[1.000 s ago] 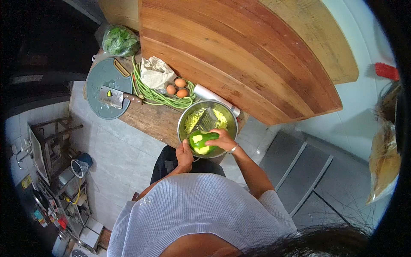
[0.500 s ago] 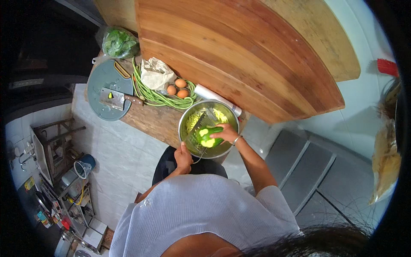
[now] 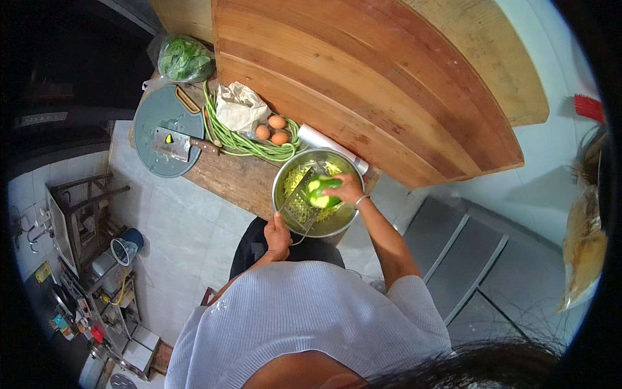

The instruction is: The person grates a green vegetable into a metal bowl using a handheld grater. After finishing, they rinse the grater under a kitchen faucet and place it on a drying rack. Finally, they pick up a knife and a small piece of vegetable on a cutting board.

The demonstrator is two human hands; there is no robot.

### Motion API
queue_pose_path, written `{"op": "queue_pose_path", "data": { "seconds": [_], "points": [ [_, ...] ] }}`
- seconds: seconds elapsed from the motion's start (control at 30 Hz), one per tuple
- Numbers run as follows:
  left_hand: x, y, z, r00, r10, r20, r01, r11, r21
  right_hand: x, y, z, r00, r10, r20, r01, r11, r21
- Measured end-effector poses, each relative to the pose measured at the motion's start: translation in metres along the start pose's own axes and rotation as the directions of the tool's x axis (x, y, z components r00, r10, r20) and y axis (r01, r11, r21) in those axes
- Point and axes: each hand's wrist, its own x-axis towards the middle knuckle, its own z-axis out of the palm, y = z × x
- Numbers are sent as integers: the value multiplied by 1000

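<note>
Compared with the frame half a second earlier, the green cucumber [image 3: 322, 192] is seen shifted slightly along the grater [image 3: 299, 198], while the steel bowl [image 3: 283, 178] is unmoved at the near edge of the table [image 3: 228, 176]. The cucumber is clasped from above by the right hand [image 3: 345, 188], fingers curled around it; the grater's lower handle end is gripped in the closed left hand [image 3: 278, 236]. Pale green shreds [image 3: 297, 176] are heaped inside the bowl, under and beside the grater.

Risk, as judged — the cucumber is worn short, so fingertips could be carried onto the grater's teeth by a slip; the bowl, set close to the table edge, could be tipped by a hard downward stroke.

Packaging: a clear bag of leafy greens [image 3: 183, 58] is placed at the far left corner; a crumpled whitish bag [image 3: 238, 106] lies beside long beans [image 3: 241, 145] and three brown eggs [image 3: 271, 129]. A cleaver [image 3: 175, 143] rests on a round grey board [image 3: 155, 117] — no label can be made out.
</note>
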Motion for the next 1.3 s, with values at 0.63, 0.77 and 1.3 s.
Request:
{"op": "queue_pose_path", "data": {
  "seconds": [0.63, 0.77, 1.3],
  "points": [
    [-5, 8, 8, 997, -28, -72, 31, 999, 37, -42, -3, 25, 963, -81, 256, 65, 995, 72],
    [-2, 0, -1, 1000, 16, -11, -15, 994, 107, -29, 1, 8, 933, 213, 289, -274, 943, 190],
    [5, 3, -1, 996, 17, -83, -13, 999, 49, -60, -11, 30, 986, -28, 164, 1, 987, 162]
  ]
}}
